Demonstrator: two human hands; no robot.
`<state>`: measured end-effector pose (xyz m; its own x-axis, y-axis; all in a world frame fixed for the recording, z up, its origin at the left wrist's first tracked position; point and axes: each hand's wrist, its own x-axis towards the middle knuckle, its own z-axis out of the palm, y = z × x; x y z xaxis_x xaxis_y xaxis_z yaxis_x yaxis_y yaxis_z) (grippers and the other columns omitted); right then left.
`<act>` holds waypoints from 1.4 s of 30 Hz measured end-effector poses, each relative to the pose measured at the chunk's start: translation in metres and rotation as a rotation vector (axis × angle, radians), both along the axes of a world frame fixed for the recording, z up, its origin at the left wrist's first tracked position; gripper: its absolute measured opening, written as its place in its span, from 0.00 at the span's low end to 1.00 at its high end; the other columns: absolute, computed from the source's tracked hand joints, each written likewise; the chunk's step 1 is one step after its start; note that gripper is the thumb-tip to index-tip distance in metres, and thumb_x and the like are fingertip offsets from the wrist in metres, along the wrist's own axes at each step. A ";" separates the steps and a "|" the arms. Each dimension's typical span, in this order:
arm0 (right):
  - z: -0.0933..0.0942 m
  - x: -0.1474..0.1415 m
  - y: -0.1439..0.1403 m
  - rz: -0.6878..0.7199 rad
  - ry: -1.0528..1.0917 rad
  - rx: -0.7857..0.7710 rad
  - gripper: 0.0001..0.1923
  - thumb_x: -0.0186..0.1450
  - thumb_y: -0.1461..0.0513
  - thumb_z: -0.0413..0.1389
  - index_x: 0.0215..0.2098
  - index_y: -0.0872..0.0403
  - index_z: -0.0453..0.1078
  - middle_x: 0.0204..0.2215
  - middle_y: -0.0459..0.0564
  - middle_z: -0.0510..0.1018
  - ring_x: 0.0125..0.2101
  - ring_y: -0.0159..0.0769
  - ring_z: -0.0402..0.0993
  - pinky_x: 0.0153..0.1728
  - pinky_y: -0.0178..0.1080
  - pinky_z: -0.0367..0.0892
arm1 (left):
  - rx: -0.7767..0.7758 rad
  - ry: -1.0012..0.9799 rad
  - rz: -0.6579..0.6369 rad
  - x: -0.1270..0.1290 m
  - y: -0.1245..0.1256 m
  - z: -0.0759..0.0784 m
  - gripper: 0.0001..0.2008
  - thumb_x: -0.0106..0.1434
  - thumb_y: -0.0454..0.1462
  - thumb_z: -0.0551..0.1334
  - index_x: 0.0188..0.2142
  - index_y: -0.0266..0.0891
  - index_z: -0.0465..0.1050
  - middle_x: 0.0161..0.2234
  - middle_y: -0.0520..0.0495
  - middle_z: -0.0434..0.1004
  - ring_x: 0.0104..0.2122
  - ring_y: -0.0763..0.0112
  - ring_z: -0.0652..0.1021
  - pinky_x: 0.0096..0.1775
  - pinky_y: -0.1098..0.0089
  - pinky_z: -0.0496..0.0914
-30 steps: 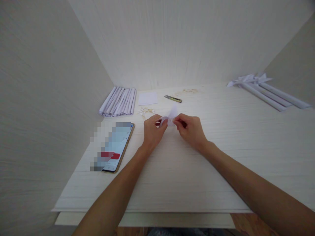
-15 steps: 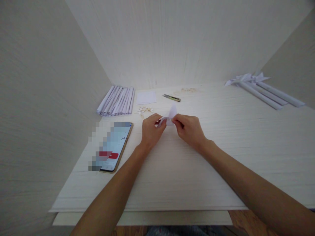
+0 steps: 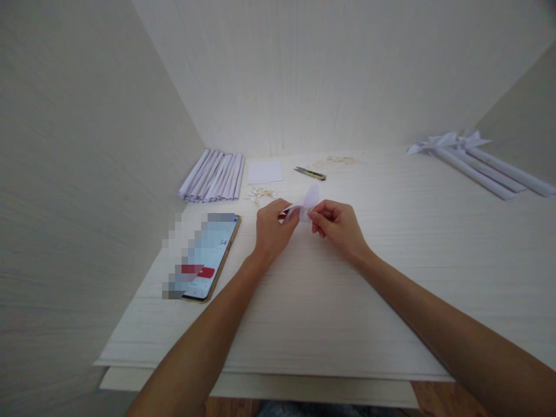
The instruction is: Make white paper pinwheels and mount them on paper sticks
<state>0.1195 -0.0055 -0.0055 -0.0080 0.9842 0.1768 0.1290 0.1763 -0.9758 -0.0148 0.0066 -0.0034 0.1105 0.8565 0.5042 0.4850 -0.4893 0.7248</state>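
Observation:
A thin white piece of paper (image 3: 311, 198) is bent between my two hands above the middle of the table, one flap standing up. My left hand (image 3: 273, 229) grips its left side between thumb and fingers. At the paper's lower right edge, my right hand (image 3: 341, 227) pinches with thumb and forefinger; its other fingers curl below. The fingers partly cover the paper, so its full shape is hidden. Just beyond my left hand lies a small heap of whitish and tan bits (image 3: 263, 194), too small to name.
A phone (image 3: 217, 258) lies left of my left hand. Behind it is a stack of rolled white paper tubes (image 3: 212, 176). A flat white sheet (image 3: 264, 172) and thread snips (image 3: 310, 173) lie farther back. Longer tubes with folded paper ends (image 3: 478, 171) rest at the right.
The whole view has shifted slightly, so things sit farther right. My right hand's lower fingers have loosened and spread a little, while the thumb and forefinger stay at the paper's edge.

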 end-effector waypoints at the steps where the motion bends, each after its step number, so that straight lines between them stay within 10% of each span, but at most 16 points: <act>1: -0.002 0.000 0.000 0.002 -0.004 0.021 0.05 0.52 0.64 0.53 0.20 0.57 0.63 0.11 0.41 0.66 0.11 0.22 0.57 0.13 0.28 0.52 | -0.016 -0.026 -0.006 0.000 0.000 0.001 0.06 0.53 0.34 0.55 0.22 0.35 0.68 0.21 0.52 0.67 0.24 0.77 0.69 0.25 0.78 0.67; 42: -0.011 0.003 0.005 0.055 0.105 -0.001 0.09 0.50 0.59 0.58 0.21 0.57 0.66 0.11 0.42 0.68 0.10 0.22 0.57 0.11 0.29 0.52 | -0.081 -0.135 0.028 0.001 0.002 0.000 0.07 0.52 0.34 0.55 0.22 0.36 0.69 0.21 0.51 0.70 0.24 0.77 0.70 0.24 0.78 0.66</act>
<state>0.1223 -0.0005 -0.0161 -0.0440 0.9830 0.1783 0.0163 0.1791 -0.9837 -0.0138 0.0084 -0.0032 0.0218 0.8968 0.4420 0.3935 -0.4141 0.8208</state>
